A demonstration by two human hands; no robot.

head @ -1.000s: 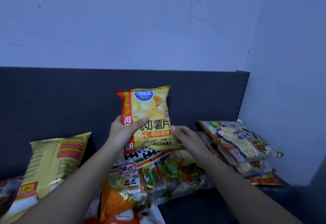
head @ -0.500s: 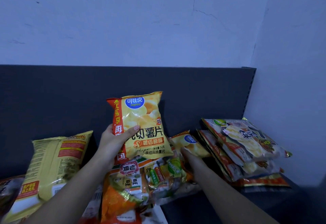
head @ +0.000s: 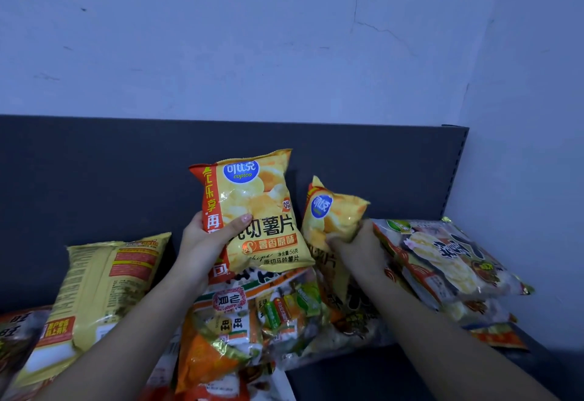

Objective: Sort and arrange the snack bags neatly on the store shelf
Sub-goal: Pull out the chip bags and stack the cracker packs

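Nearest, below the chip bag, a clear mixed bag of small wrapped snacks is seen lying flat on the dark deck, its print upside down to the camera. Below and left of the chip bag, a yellow bag is propped with its back label showing and its long axis rising up and to the right.

The chip bag is held up above the mixed bag by the left hand. Its left edge is pinched, with the thumb laid across the front and the fingers hidden behind. The bag is kept upright, with its long axis near vertical, its top seal up and leaning slightly left, and its printed front turned to the camera.

Just right of the chip bag, a second bag of the same brand is gripped by the right hand, whose fingers are curled round its crumpled middle. Its top corner is pointed up, and its lower part is partly hidden behind the chip bag.

Further right of the chip bag, a stack of cracker bags is laid flat. Behind the chip bag a dark panel is seen, and above it a pale wall.
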